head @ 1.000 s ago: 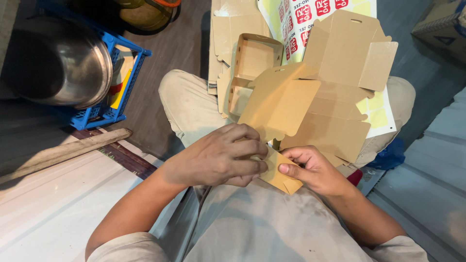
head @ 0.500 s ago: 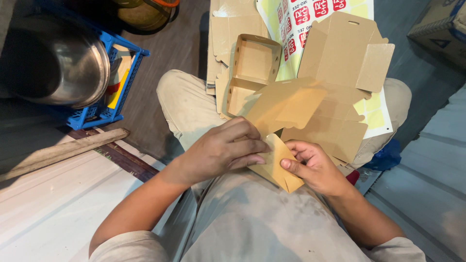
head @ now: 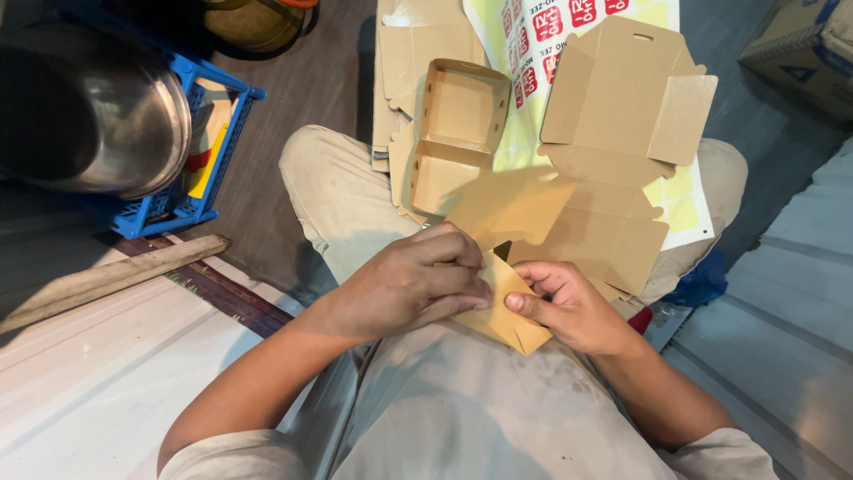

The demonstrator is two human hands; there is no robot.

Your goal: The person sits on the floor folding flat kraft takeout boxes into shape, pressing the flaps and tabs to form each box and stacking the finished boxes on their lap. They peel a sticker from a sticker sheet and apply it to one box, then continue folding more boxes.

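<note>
A flat brown cardboard box blank (head: 533, 209) lies half folded over my lap. My left hand (head: 404, 284) presses down on its near corner flap, fingers curled over the fold. Opposite it, my right hand (head: 564, 307) pinches the same flap from the right, thumb on top. A folded-up brown box (head: 453, 133) with two open compartments rests on my left knee, just beyond the blank. More flat blanks (head: 622, 98) are stacked on my right thigh over a yellow sheet of red and white stickers (head: 542, 27).
A large steel pot (head: 98, 107) sits in a blue plastic crate (head: 213, 142) at the left. A wooden strip (head: 115, 276) lies on the white surface below it. Another cardboard carton (head: 800, 44) stands at the top right; blue cloth (head: 702, 280) lies by my right leg.
Both hands stayed on the near flap and worked it downward. The blank's upper panel has dropped flatter and shifted slightly to the left.
</note>
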